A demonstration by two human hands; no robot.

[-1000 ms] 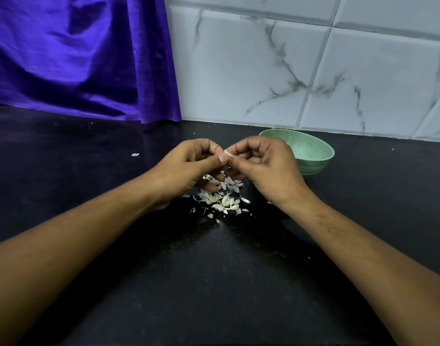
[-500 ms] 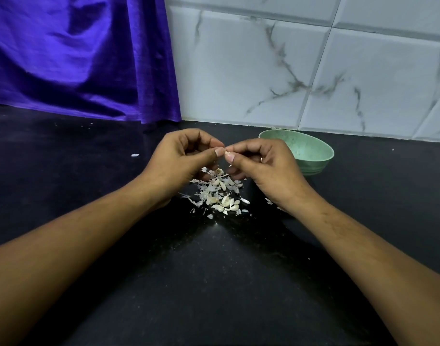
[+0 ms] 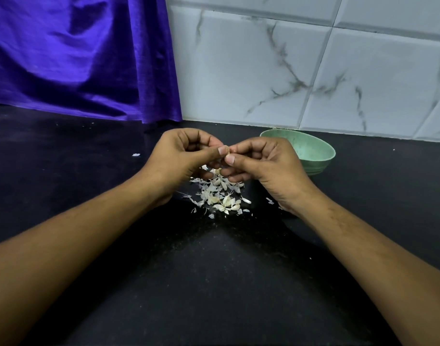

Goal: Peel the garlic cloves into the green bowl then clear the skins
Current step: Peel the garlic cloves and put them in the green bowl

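Two hands are above the black counter (image 3: 214, 283), close together in the middle of the view. The left hand (image 3: 186, 156) and the right hand (image 3: 261, 166) both have their fingers curled inward, and the two thumb tips almost touch. Between them they pinch one small pale garlic clove (image 3: 228, 151); only a little part of it shows, the rest is covered by the fingers. Directly under the hands, on the counter, lies one loose pile of skins (image 3: 219, 196), white and cream in colour. The pieces in it are too many and too small to count, and I cannot tell whether some of them are whole cloves. One single flake (image 3: 136, 154) lies apart on the left, and one or two more lie beside the right wrist. There is one green bowl (image 3: 314, 151), standing upright just behind the right hand and near the wall; the hand covers its left part, so what is at the bottom is not visible. Behind are white marble-pattern tiles (image 3: 301, 71) and one purple cloth (image 3: 76, 58) hanging down to the counter.
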